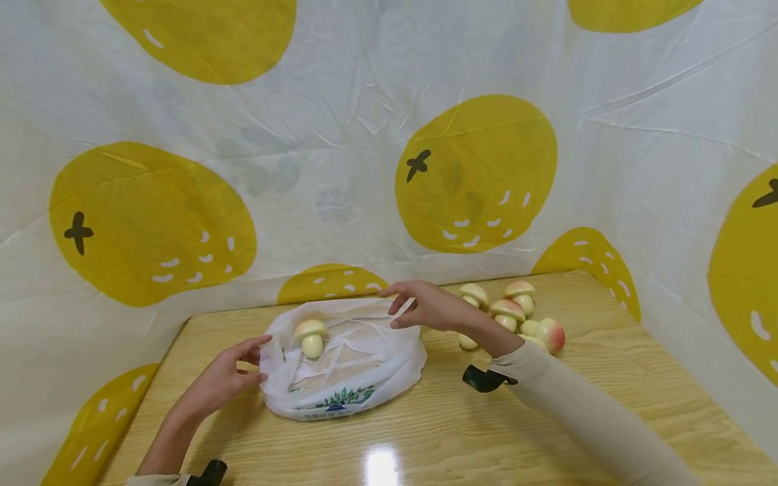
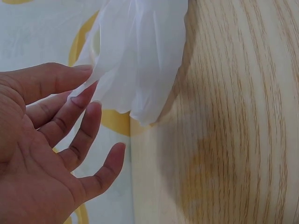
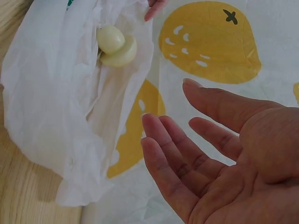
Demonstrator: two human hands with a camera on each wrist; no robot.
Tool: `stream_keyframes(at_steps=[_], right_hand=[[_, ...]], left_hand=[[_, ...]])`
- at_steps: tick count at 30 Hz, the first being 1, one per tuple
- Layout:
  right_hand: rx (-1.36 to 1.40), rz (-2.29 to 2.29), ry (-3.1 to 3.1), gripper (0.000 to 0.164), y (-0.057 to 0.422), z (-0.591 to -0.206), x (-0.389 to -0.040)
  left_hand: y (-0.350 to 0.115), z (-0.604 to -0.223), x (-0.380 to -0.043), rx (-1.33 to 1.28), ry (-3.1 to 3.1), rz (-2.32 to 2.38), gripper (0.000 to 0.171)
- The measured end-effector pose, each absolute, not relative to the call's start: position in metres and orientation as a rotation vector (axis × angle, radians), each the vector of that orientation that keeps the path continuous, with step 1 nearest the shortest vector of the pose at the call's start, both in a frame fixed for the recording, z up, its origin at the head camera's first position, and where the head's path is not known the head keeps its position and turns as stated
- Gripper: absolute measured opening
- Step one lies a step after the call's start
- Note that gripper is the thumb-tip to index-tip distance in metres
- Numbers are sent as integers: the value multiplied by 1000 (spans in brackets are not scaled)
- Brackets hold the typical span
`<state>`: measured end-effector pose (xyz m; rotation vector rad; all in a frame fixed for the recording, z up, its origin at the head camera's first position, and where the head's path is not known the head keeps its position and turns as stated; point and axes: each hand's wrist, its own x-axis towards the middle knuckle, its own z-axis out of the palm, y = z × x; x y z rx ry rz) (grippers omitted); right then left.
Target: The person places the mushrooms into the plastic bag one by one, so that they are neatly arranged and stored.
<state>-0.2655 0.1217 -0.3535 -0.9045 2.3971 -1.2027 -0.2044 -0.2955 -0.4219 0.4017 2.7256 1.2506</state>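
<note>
A white plastic bag (image 1: 389, 368) with a green plant print lies spread on the table, its mouth facing up. One toy mushroom (image 1: 312, 331), with a cream stem and a pinkish cap, sits in the bag's mouth; the right wrist view also shows this mushroom (image 3: 120, 51). My left hand (image 1: 221, 374) pinches the bag's left rim between thumb and fingers, as the left wrist view shows. Above the bag's far right edge hovers my right hand (image 1: 434, 307), fingers apart and loosely bent, holding nothing.
Several more toy mushrooms (image 1: 507, 312) lie clustered on the wooden table (image 1: 486, 432) to the right, partly behind my right forearm. A white cloth (image 1: 340, 223) with yellow fruit prints hangs along the back and sides of the table.
</note>
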Motion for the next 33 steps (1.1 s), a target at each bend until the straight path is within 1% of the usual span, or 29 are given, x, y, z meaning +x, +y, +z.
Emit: stream_keyframes(at_steps=[12, 33], right_hand=[[-855, -1211, 2448, 58, 150, -356, -253], [-774, -1185, 2567, 57, 211, -368, -247]], left_hand=[[-297, -424, -205, 387, 2726, 1244, 65], [-294, -421, -206, 417, 2743, 1228, 66]])
